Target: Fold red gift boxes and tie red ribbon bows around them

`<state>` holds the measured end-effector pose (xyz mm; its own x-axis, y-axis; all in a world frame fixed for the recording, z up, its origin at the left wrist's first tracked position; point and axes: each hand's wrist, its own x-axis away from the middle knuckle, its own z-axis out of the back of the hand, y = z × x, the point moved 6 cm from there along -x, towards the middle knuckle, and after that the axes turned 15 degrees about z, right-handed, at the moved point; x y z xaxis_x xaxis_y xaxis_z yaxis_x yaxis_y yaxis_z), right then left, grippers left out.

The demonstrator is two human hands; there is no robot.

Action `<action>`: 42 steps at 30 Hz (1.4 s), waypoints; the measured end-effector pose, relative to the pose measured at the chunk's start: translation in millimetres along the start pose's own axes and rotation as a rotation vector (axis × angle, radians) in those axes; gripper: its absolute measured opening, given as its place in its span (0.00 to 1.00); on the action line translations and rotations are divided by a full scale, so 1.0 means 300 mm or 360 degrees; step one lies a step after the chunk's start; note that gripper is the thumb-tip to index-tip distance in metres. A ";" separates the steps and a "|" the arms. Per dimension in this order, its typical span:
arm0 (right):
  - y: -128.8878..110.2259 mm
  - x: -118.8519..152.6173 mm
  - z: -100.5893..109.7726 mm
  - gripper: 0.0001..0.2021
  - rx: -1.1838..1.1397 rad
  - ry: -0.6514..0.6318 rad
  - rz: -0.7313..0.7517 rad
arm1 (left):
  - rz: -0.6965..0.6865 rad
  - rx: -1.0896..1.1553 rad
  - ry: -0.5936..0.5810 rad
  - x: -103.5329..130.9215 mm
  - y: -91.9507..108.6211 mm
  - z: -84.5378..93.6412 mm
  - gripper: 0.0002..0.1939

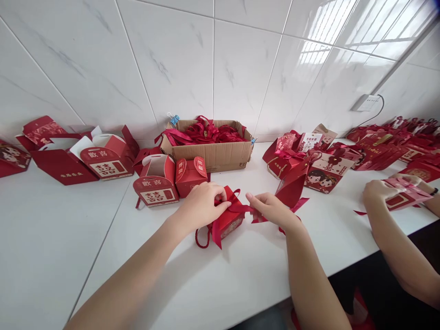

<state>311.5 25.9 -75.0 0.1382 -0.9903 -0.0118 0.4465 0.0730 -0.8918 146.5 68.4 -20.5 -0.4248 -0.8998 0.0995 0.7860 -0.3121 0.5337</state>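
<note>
A small red gift box (233, 226) with a patterned side stands on the white table in front of me. A dark red ribbon (239, 207) crosses its top in a loop, and one tail hangs down the near side. My left hand (206, 201) pinches the ribbon at the loop over the box. To the right of the box, my right hand (271, 208) is closed on the ribbon's other end and holds it out sideways. A twisted red cord handle (202, 240) lies at the box's left.
Behind stands a cardboard box (209, 156) full of red ribbons. Red candy boxes (156, 183) stand left of it, more (325, 172) to the right. At far right, a co-worker's hands (374, 190) hold a pink-and-red box (405, 195). The tiled wall bounds the table.
</note>
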 end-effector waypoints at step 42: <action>0.022 -0.020 0.070 0.27 0.0050 0.0173 0.0181 | 0.0334 -0.0063 -0.0013 -0.003 -0.131 0.137 0.25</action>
<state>332.2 34.6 -71.4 0.0938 -0.9823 -0.1624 0.4614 0.1874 -0.8672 97.5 94.0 -7.0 -0.2535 -0.9439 0.2117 0.8745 -0.1301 0.4673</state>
